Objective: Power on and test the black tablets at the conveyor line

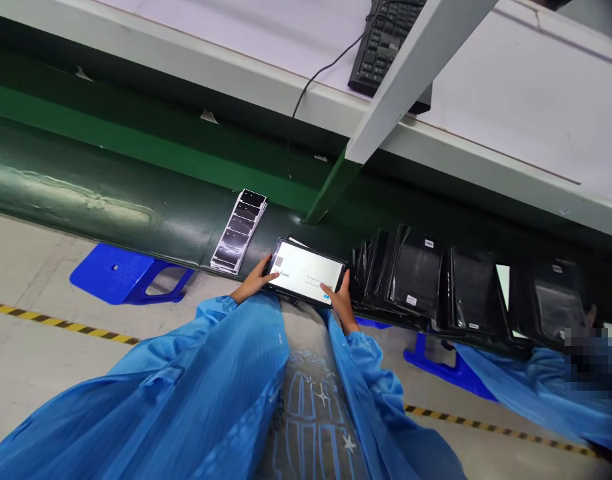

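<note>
A tablet (pixel 306 270) with a lit white screen rests at the near edge of the dark green conveyor belt (pixel 136 200). My left hand (pixel 253 281) grips its left edge, fingers curled round the frame. My right hand (pixel 340 298) holds the right edge, with the thumb lying on the screen. Both arms are in blue sleeves.
A strip of dark screen films (pixel 240 230) lies left of the tablet. Several bagged tablets (pixel 416 277) stand in a row to the right. A keyboard (pixel 386 43) sits on the white shelf above. Blue stools (pixel 123 273) stand on the floor. Another person's blue sleeve (pixel 526 387) is at right.
</note>
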Demonstrator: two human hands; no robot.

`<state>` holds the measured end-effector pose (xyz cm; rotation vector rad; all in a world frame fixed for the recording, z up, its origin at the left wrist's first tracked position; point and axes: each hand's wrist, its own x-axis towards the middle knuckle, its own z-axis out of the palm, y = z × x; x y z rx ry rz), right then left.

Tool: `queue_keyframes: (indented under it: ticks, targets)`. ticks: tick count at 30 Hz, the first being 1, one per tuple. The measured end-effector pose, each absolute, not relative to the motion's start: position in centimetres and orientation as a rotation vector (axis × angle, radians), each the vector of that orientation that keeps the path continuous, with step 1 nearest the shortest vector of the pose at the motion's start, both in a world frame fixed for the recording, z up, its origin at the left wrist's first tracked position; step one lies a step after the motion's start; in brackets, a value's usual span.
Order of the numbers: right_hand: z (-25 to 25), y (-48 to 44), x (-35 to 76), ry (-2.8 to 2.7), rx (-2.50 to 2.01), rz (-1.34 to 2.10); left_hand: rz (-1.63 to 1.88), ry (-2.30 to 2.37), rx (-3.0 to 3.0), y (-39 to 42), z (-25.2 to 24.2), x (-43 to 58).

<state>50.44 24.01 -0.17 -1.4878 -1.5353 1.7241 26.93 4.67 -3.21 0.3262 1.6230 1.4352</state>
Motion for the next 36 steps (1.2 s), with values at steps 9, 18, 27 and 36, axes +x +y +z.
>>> queue_keyframes:
  ticks: [9, 18, 27, 36]
  targets:
    - [-0.2, 21.9, 51.9, -1.515, -1.46, 1.757, 1.426, 1.726, 0.431, 5.1, -2.9, 27.3]
    - [-1.5, 21.2, 53.0, -1.391, -1.491, 1.714, 1.446, 1.702, 0.31, 4.3, -2.9, 27.2]
    - [-2.0, 21.3, 53.3, -1.375, -1.486, 1.725, 1.447, 1.718, 0.196, 4.0, -2.2, 27.3]
    - [-1.8, 21.2, 53.3, -1.385, -1.504, 1.721, 1.439, 1.699, 0.149, 3.9, -1.7, 27.3]
